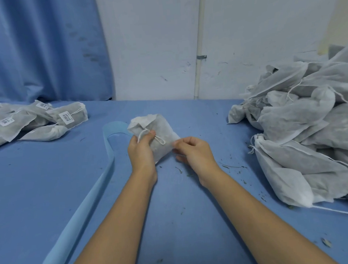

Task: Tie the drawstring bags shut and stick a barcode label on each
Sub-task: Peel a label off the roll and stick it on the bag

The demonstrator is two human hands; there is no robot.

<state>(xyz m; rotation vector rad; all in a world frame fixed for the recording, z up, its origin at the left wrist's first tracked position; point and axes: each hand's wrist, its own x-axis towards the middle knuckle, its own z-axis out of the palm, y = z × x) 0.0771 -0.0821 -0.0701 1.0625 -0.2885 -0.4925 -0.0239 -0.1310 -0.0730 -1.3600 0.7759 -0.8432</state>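
A small white drawstring bag (157,131) filled with dark material lies on the blue table (49,181) at the centre. My left hand (140,150) grips its left side and pinches the white drawstring (148,133), which loops across the bag. My right hand (193,151) holds the bag's lower right corner with curled fingers. The bag's gathered neck points away from me. No label shows on this bag.
A large heap of unlabelled bags (312,126) fills the right side. Several bags with barcode labels (44,120) lie at the far left. A light-blue backing strip (102,178) runs diagonally left of my hands. Dark crumbs dot the cloth.
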